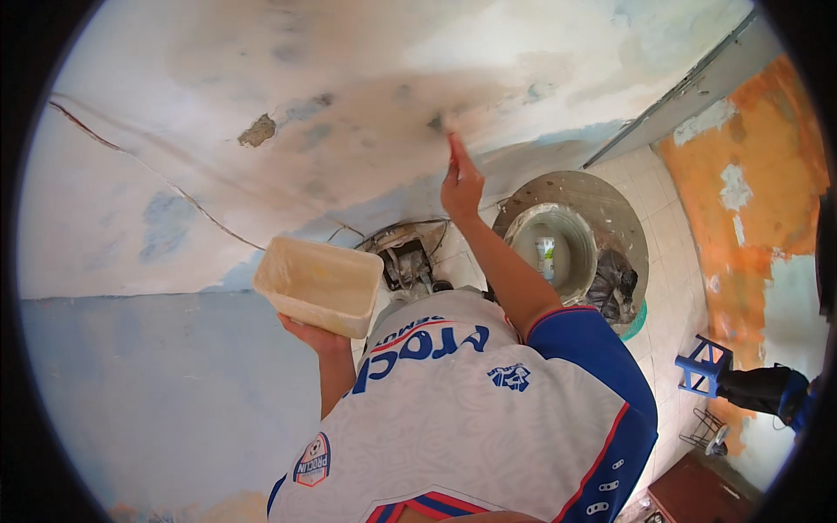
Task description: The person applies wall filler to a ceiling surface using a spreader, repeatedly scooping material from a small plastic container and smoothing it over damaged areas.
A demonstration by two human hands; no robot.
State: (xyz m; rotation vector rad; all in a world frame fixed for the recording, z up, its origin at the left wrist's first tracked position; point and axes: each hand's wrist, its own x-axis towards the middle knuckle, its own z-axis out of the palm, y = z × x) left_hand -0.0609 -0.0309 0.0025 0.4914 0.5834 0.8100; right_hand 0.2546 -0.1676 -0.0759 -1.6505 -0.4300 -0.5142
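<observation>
A cream plastic tub (318, 283) with pale residue inside rests in my left hand (318, 336), whose fingers grip it from underneath. My right hand (462, 183) is raised against the mottled, patchy wall (366, 131), its fingertips just below a small dark patch (436, 123). Those fingers are closed together; whatever they hold, if anything, I cannot make out. A chipped patch (257, 131) shows to the left, above a cable (179, 192) running down the wall.
A round board (623, 218) behind my right arm carries a bucket (567, 270) with a small container inside and black plastic (615, 288). Equipment (405, 257) lies at the wall's foot. A blue stool (702, 366), dark draped clothing (758, 383) and a brown cabinet (689, 488) are at right.
</observation>
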